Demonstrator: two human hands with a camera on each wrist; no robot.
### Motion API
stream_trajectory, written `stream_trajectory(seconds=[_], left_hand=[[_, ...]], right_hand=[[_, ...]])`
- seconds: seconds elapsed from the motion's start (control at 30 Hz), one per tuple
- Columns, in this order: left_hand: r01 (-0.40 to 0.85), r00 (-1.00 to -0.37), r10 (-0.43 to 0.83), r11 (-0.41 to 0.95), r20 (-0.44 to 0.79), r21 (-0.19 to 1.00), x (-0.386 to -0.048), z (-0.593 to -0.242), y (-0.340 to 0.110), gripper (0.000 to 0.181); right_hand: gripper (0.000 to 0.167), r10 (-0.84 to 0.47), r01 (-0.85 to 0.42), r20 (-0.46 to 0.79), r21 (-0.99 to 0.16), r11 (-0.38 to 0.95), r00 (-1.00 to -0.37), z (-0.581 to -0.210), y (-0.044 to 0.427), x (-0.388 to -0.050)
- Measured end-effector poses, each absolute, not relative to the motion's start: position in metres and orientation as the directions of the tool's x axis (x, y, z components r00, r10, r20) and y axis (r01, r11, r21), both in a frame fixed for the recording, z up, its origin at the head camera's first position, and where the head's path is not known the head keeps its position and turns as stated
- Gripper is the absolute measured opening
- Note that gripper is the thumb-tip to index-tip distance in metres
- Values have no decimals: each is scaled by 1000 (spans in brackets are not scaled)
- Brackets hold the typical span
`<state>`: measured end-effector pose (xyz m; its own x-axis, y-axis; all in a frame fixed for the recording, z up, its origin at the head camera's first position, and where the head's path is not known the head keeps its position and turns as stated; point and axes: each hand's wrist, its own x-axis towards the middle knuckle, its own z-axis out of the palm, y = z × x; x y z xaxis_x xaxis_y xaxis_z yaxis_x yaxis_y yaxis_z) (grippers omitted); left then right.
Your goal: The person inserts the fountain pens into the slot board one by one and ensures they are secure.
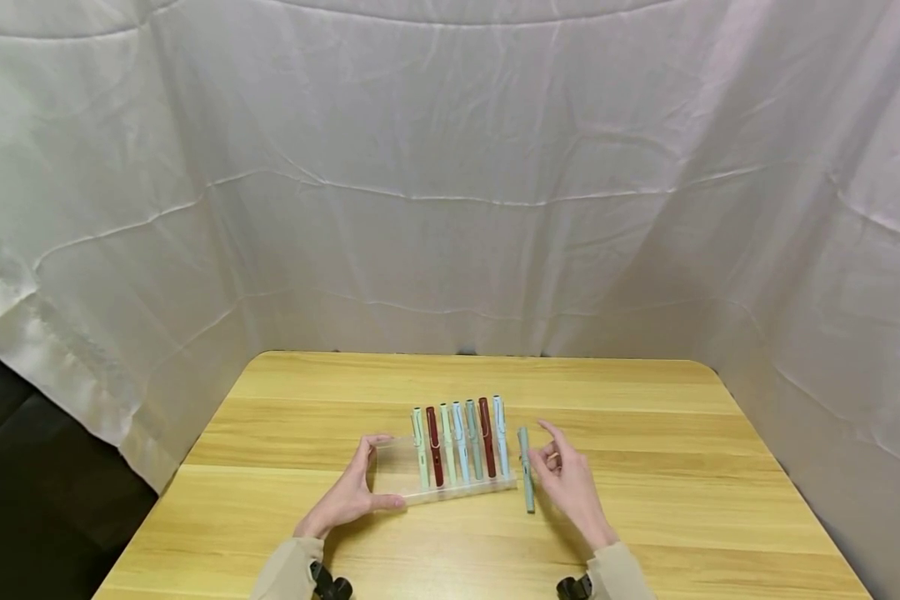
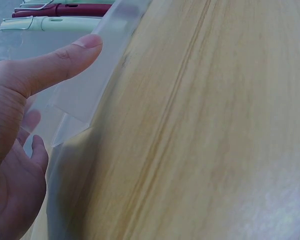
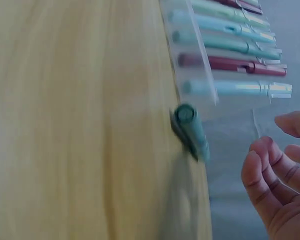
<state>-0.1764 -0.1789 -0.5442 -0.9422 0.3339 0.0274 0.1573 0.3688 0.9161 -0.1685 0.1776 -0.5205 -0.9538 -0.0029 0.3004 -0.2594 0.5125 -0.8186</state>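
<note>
My left hand [image 1: 347, 497] grips the left end of a clear pen stand [image 1: 396, 468], thumb along its front edge and fingers behind. In the left wrist view the thumb [image 2: 65, 62] lies on the clear plastic. Several capped pens lean side by side in the stand, among them a dark red pen [image 1: 487, 437] and a light blue pen [image 1: 501, 437] at the right end. Right of the stand is a grey-green pen [image 1: 527, 475], end-on and tilted in the right wrist view. My right hand [image 1: 570, 487] is beside it, its loosely bent fingers [image 3: 260, 185] apart from the pen.
The stand is on a wood-grain table [image 1: 690, 500]. Pale curtains [image 1: 457, 250] hang behind the table and along both sides. A dark area [image 1: 37, 475] shows beyond the curtain's lower left edge.
</note>
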Motion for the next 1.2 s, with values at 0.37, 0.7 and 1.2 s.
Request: stream_trajectory(seconds=[0.37,0.7,1.2], left_hand=[[162,-941,337,362,33,918,-177,-545,-179,100],[164,-940,339,372,31,914,-177,-545,-179,101],[154,-942,334,380,20,912,-176,-544,-179,101]], right_hand=[[57,-10,-190,221,-813,550,-975,-532,196,-172],[58,-38,-147,153,-802,579,-987,-539,200,-176],[61,-58,-70,42,-761,645,-997,-541,199,-185]])
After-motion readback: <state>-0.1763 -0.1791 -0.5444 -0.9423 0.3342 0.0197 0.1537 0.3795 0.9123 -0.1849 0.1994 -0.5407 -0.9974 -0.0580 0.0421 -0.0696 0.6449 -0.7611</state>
